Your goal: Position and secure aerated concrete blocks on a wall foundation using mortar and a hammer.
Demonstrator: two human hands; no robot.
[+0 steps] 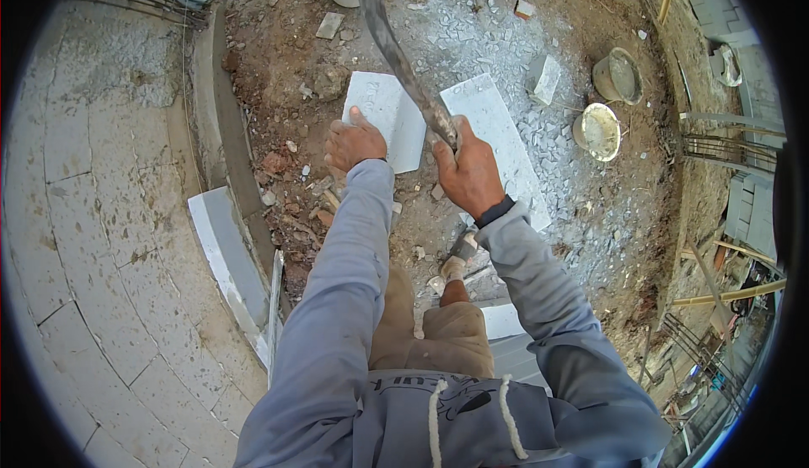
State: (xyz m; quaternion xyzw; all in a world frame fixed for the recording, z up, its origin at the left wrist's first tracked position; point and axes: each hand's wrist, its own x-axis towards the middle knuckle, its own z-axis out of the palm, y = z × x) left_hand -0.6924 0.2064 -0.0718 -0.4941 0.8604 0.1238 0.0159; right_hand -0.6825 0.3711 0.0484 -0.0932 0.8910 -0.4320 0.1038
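My left hand (356,144) is closed on the near left edge of a white lightweight concrete block (389,110), thumb on top and fingers curled. The block seems tilted, with a shaded side facing right. My right hand (472,173) is wrapped round the near end of a long, curved, dusty tool (394,51) resembling a machete. Its far end rises past the upper edge of the view, and the grip is mostly hidden in my fist. Just beyond my right hand, a longer white block (495,131) lies on the ground, partly covered by that hand.
Pale chips (560,152) litter the dirt to the right, around a small block piece (545,79). Two buckets (618,76) stand farther right. A low concrete edge (221,114) runs along the left beside paving (109,240), with another long block (229,257) near it.
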